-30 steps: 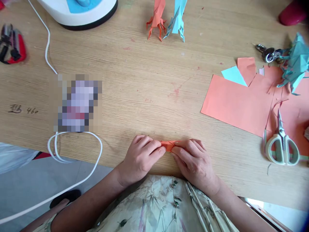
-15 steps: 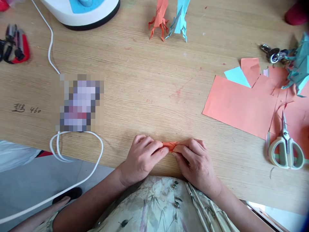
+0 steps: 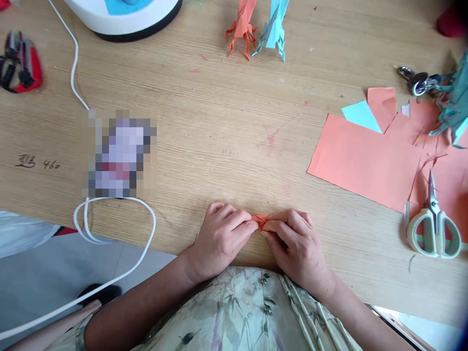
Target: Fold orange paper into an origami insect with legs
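A small folded piece of orange paper is pinched between my two hands, just above the table's near edge. My left hand grips its left end between thumb and forefinger. My right hand pinches the right end in the same way. Fingers cover most of the folds, so its full shape is hidden. Farther off at the top stand an orange origami figure and a light blue origami figure, both with thin pointed legs.
On the right lie a sheet of orange paper, a light blue scrap, scissors, a bunch of keys and teal origami. A white cable loops by a blurred phone. Red-handled pliers lie far left.
My left hand has shifted slightly right along the orange paper, its fingertips now closer to my right hand. The right hand has hardly moved.
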`<state>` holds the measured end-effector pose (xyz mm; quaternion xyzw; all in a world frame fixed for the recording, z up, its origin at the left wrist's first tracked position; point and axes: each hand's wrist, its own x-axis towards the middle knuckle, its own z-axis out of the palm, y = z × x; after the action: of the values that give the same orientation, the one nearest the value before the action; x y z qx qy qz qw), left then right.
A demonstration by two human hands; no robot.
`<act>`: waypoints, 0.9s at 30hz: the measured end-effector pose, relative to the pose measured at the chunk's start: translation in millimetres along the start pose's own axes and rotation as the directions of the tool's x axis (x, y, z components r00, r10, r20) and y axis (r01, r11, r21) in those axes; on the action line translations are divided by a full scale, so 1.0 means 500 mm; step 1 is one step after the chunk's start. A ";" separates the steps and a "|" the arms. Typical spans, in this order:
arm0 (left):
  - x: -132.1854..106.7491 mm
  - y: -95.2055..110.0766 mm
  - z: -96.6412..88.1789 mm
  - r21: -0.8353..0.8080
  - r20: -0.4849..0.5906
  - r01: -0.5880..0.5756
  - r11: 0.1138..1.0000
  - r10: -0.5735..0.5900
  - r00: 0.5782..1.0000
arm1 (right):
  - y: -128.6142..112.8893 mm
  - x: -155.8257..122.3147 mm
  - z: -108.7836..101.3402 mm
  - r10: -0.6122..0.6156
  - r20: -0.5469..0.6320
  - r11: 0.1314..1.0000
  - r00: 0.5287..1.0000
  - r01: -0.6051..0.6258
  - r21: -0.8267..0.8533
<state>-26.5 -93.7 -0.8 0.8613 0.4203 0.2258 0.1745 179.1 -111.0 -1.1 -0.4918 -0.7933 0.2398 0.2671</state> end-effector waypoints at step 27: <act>0.000 0.008 -0.005 0.131 0.043 0.060 0.989 -0.067 0.997 | -0.003 0.007 0.001 0.057 0.041 0.998 0.998 -0.057 0.005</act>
<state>-25.1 -95.8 3.1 0.8622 0.4571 0.1718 0.1351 176.6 -108.6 0.2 -0.5085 -0.7835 0.2598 0.2452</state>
